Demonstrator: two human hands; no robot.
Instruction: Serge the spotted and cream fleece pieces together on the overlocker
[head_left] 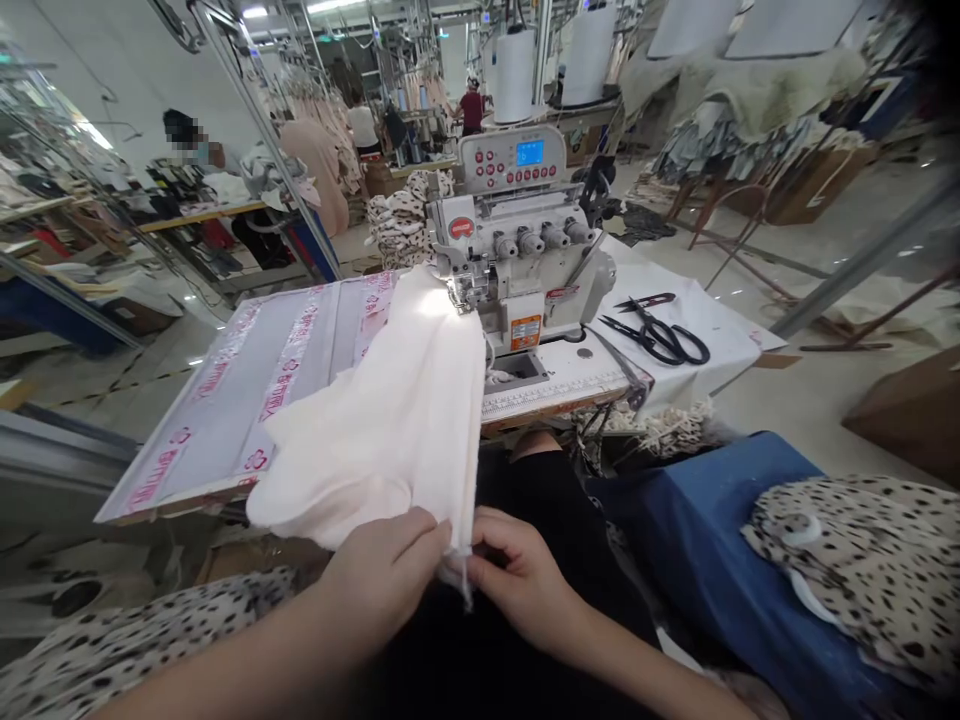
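A cream-white fabric piece (390,400) stretches from the overlock sewing machine (517,240) over the table edge toward me. Its far end lies under the lit presser foot area. My left hand (397,560) is closed on the near end of the fabric, close to its right-hand edge. Just to the right, my right hand (517,575) pinches the same edge at the near corner, where a short thread tail hangs down. The fingertips of both hands are partly hidden by the cloth and by each other.
Black scissors (660,335) and small thread snips (646,301) lie right of the machine. Spotted fabric (870,570) rests on a blue-covered surface (742,480) at right; more spotted fabric (165,630) is low left. Thread cones (514,75) stand behind. Other people work farther back.
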